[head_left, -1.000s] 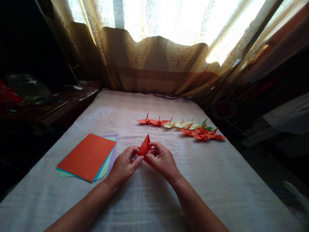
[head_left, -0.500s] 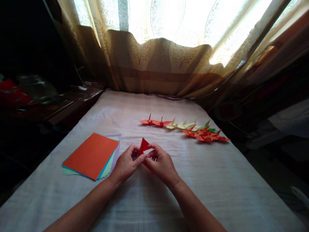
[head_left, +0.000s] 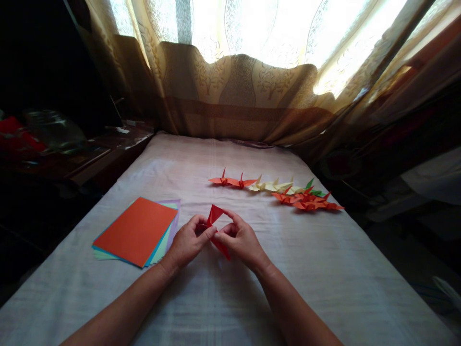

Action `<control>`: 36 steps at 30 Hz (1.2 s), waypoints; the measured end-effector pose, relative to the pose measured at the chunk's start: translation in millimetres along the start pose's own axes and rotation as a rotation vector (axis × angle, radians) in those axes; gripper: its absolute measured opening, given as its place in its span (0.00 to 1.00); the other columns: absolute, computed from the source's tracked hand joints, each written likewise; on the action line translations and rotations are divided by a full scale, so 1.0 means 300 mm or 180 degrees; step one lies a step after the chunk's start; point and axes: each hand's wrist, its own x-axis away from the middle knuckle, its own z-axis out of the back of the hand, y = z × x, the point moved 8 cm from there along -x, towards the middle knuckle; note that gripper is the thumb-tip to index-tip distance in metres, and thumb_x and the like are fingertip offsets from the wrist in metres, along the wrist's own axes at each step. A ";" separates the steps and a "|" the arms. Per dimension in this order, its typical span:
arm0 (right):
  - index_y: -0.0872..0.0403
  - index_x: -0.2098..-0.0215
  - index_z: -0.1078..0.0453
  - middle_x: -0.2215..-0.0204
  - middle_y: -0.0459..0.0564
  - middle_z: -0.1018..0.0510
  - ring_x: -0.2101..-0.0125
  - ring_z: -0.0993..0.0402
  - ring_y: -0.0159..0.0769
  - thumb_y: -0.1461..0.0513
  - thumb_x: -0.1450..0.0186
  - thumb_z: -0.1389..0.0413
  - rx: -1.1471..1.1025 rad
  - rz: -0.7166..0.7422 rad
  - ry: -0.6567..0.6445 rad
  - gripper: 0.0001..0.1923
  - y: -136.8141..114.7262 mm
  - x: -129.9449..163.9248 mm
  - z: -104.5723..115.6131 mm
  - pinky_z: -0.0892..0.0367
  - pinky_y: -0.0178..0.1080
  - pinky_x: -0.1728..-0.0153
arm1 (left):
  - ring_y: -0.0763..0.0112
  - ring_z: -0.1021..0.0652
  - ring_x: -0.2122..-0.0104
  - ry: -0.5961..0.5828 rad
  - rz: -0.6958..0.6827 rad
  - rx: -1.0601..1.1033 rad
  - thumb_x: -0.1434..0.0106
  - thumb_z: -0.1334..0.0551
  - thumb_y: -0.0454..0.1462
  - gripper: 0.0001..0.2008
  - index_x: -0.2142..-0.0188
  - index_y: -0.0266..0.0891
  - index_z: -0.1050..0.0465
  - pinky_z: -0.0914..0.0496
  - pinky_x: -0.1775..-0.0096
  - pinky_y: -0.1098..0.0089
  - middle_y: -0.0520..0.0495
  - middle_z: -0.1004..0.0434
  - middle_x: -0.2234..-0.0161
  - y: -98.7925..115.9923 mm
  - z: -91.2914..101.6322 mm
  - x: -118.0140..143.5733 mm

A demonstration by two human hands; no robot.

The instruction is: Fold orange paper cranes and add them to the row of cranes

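A partly folded red paper piece [head_left: 215, 214] is pinched between both hands just above the cloth-covered table [head_left: 223, 298]. My left hand [head_left: 185, 242] grips its left side with thumb and forefinger. My right hand [head_left: 242, 239] grips its right side, and a red point sticks out below between the two hands. The upper flap tilts to the right. To the left lies a stack of coloured paper sheets [head_left: 139, 230] with an orange sheet on top.
A row of finished paper cranes [head_left: 275, 190], red, cream, green and orange, lies beyond my hands to the right. A patterned curtain [head_left: 237, 91] hangs behind the table. Dark cluttered furniture [head_left: 72, 149] stands at the left, and the table's right edge drops into shadow.
The upright red point has been bent lower and toward the right between my fingers. The view shifted slightly, so the paper stack and cranes sit a bit further right.
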 end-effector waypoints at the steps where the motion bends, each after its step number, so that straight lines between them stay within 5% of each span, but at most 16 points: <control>1: 0.55 0.39 0.40 0.80 0.37 0.26 0.79 0.29 0.30 0.57 0.48 0.35 -0.0082 -0.0038 -0.0004 0.41 0.000 -0.001 0.003 0.33 0.32 0.75 | 0.62 0.19 0.62 -0.0052 0.0012 0.0058 0.42 0.38 0.52 0.18 0.63 0.41 0.31 0.26 0.60 0.65 0.47 0.19 0.64 -0.001 -0.004 0.000; 7: 0.56 0.37 0.42 0.79 0.39 0.24 0.78 0.28 0.31 0.55 0.48 0.35 -0.0278 -0.0089 0.0062 0.43 0.009 -0.016 0.025 0.32 0.33 0.74 | 0.60 0.18 0.62 -0.0194 0.0025 0.0111 0.41 0.39 0.52 0.18 0.61 0.41 0.30 0.25 0.60 0.65 0.47 0.18 0.64 -0.006 -0.020 0.003; 14: 0.53 0.50 0.28 0.78 0.40 0.26 0.78 0.30 0.29 0.58 0.41 0.42 0.0939 0.0445 0.0292 0.20 -0.029 -0.019 0.071 0.33 0.32 0.74 | 0.60 0.18 0.62 -0.0078 0.0032 0.0130 0.41 0.38 0.51 0.18 0.60 0.40 0.29 0.25 0.60 0.65 0.46 0.18 0.62 -0.011 -0.010 0.001; 19: 0.52 0.52 0.26 0.57 0.52 0.22 0.62 0.24 0.37 0.60 0.42 0.42 0.1934 0.1242 0.0656 0.19 -0.127 0.025 0.079 0.28 0.39 0.59 | 0.61 0.18 0.63 -0.0111 -0.0041 -0.0022 0.41 0.38 0.49 0.16 0.60 0.41 0.29 0.25 0.60 0.65 0.47 0.18 0.63 0.004 -0.016 0.008; 23: 0.51 0.47 0.29 0.45 0.55 0.27 0.51 0.26 0.42 0.61 0.43 0.41 0.2058 0.1318 0.0390 0.24 -0.137 0.034 0.052 0.28 0.42 0.55 | 0.61 0.18 0.61 -0.0130 -0.0199 -0.0211 0.41 0.37 0.48 0.14 0.62 0.42 0.30 0.25 0.58 0.65 0.47 0.19 0.62 0.031 -0.021 0.023; 30: 0.52 0.47 0.30 0.56 0.51 0.19 0.60 0.22 0.39 0.63 0.40 0.45 0.2287 0.1071 0.0298 0.21 -0.122 0.029 0.045 0.28 0.38 0.59 | 0.61 0.18 0.61 -0.0213 -0.0249 -0.0302 0.40 0.38 0.46 0.14 0.59 0.41 0.31 0.24 0.59 0.64 0.46 0.20 0.59 0.038 -0.031 0.033; 36: 0.50 0.46 0.31 0.54 0.51 0.20 0.57 0.23 0.40 0.65 0.41 0.44 0.2719 0.1333 0.0349 0.24 -0.123 0.038 0.032 0.31 0.37 0.57 | 0.64 0.18 0.62 -0.0243 -0.0419 -0.0628 0.39 0.39 0.44 0.12 0.58 0.42 0.30 0.25 0.60 0.67 0.48 0.20 0.59 0.059 -0.027 0.035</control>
